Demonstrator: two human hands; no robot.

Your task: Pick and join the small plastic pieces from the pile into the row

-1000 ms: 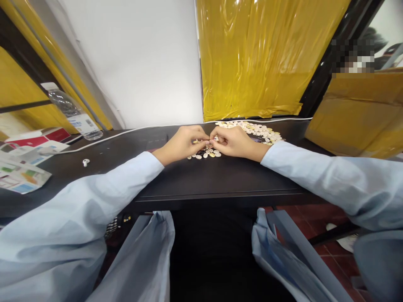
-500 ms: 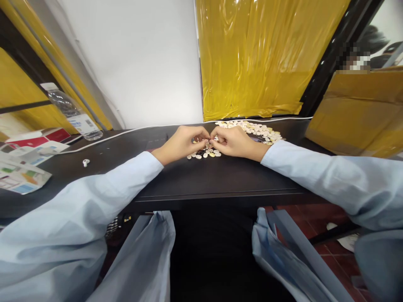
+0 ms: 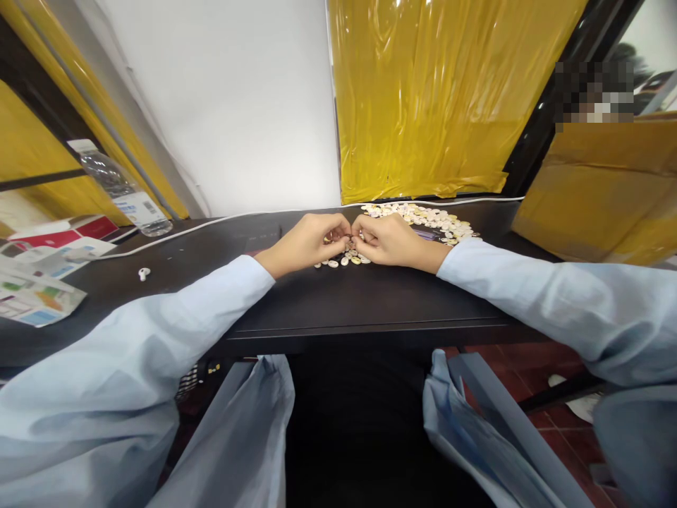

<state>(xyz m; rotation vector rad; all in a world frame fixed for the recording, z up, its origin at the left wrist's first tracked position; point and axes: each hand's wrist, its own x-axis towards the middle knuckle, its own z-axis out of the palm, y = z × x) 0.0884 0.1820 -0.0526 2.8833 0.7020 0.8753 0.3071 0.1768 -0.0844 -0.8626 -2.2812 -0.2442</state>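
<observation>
My left hand (image 3: pixel 316 243) and my right hand (image 3: pixel 388 240) meet fingertip to fingertip above the dark table (image 3: pixel 338 303). Both are closed in a pinch, thumb against forefinger; whatever sits between the tips is too small to make out. Just beneath them lies a small group of pale oval pieces (image 3: pixel 345 261) with marks on them. A larger heap of the same pale pieces (image 3: pixel 449 226) spreads behind my right hand. Partly covered by that hand is a flat purplish item (image 3: pixel 424 235).
On the left stand a clear plastic bottle (image 3: pixel 130 194) and opened packaging (image 3: pixel 42 296). A white earbud (image 3: pixel 144 274) lies near them. A white cable (image 3: pixel 222 219) runs along the back edge. At right a cardboard box (image 3: pixel 603 190) borders the table, with a person partly visible beyond.
My hands stay almost in the same place. The right fingers have curled slightly closer to the left ones, and a little more of the purplish item shows behind my right hand.
</observation>
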